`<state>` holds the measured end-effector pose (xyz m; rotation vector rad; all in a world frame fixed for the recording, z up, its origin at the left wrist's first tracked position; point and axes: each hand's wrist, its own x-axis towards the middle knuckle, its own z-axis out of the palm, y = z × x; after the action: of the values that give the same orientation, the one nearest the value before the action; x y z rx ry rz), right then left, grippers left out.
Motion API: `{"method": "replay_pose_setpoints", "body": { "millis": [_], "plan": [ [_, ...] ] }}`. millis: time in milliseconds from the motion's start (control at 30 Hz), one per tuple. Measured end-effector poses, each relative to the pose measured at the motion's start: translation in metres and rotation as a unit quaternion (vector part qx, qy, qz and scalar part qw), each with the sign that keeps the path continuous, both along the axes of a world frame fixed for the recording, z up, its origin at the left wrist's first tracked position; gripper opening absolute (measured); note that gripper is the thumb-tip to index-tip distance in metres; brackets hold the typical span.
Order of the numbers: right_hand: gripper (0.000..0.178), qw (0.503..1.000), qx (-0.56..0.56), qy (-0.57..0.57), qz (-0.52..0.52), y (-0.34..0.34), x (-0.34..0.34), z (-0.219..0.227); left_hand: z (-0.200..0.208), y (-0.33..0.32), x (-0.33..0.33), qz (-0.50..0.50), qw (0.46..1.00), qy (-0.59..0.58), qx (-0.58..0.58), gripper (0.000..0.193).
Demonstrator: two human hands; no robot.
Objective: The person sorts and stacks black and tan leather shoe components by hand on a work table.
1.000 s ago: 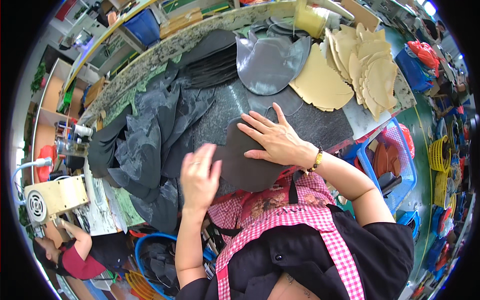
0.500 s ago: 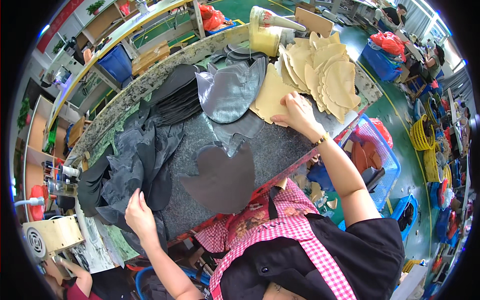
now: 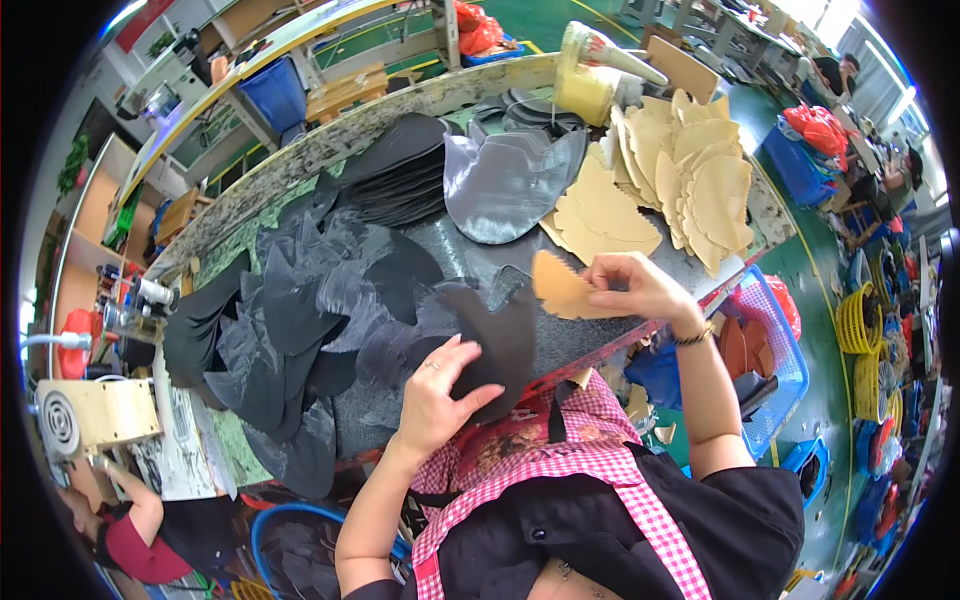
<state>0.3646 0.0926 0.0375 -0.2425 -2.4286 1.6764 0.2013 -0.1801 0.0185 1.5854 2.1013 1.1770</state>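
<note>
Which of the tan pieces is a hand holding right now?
The single tan piece pinched by the right hand, its jagged edge showing. It is apart from the other tan pieces, which lie overlapping beyond that hand.

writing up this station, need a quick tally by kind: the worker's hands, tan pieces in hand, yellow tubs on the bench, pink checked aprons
Hands: 2 (left hand, right hand)
Tan piece in the right hand's fingers: 1
Yellow tub on the bench: 1
Pink checked apron: 1
Total: 5
</note>
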Motion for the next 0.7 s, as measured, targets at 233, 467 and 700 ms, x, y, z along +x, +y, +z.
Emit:
{"method": "replay_pose_setpoints", "body": {
  "millis": [233, 467, 700],
  "plan": [
    [0.018, 0.949, 0.185, 0.140, -0.215, -0.107, -0.054, 0.014, 0.013, 0.034, 0.000, 0.201, 0.948, -0.209, 0.129, 0.020],
    [0.017, 0.994, 0.035, 0.089, -0.048, -0.108, -0.069, 0.029, 0.028, 0.029, 0.021, 0.167, 0.974, 0.137, 0.066, 0.036],
    [0.012, 0.982, -0.178, -0.041, -0.040, -0.117, -0.055, 0.058, 0.027, 0.025, 0.021, 0.107, 0.950, -0.228, 0.187, 0.019]
  ]
}}
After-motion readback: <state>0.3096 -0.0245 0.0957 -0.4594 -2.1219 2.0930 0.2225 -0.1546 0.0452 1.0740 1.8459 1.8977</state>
